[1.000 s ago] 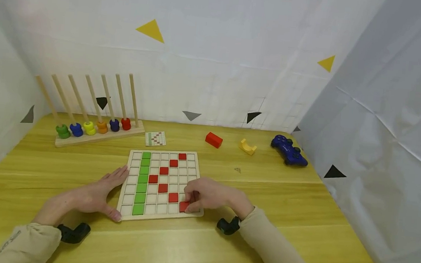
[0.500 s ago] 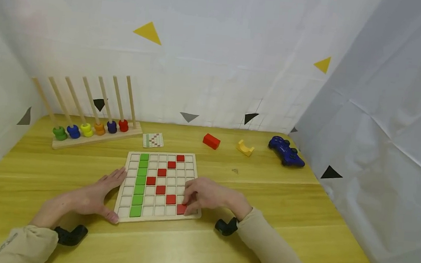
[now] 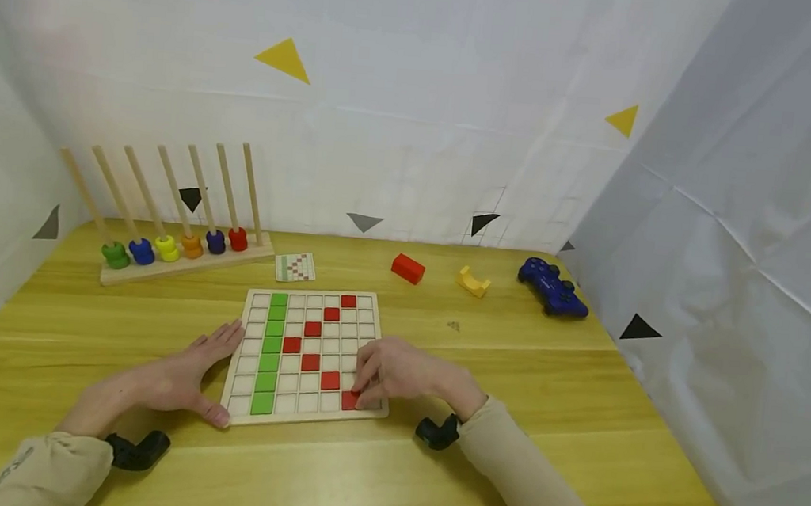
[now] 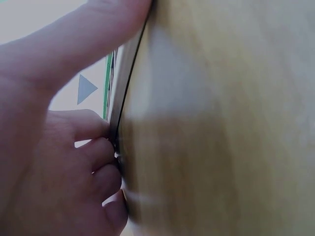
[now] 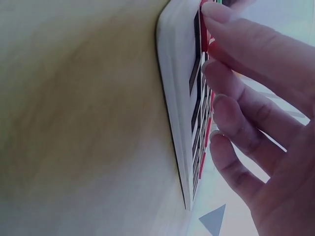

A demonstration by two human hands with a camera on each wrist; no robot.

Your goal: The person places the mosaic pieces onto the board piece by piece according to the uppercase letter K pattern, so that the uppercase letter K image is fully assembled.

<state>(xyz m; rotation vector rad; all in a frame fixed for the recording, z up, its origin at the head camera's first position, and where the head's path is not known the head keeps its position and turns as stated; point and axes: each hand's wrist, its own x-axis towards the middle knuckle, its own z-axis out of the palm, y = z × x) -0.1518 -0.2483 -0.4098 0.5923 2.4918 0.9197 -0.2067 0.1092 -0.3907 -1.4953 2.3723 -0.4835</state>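
A wooden grid board (image 3: 308, 403) lies on the table. Green tiles (image 3: 268, 362) fill one column near its left side, and red tiles (image 3: 313, 329) form a sideways V to their right. At the near right of the board, my right hand (image 3: 396, 371) pinches a red tile (image 3: 348, 400) with thumb and index finger, low in its cell. The right wrist view shows the thumb against that red tile (image 5: 204, 29), the other fingers loosely bent. My left hand (image 3: 184, 375) rests along the board's left edge, fingers spread, thumb at the near left corner.
Behind the board lies a small pattern card (image 3: 295, 267). A peg stand (image 3: 183, 267) with coloured beads stands at the back left. A red block (image 3: 407, 269), a yellow arch piece (image 3: 473, 282) and a blue game controller (image 3: 553, 288) lie along the back towards the right.
The head view has shifted slightly. Both hands stay in nearly the same place, the right fingers still at the red tile in the near row.
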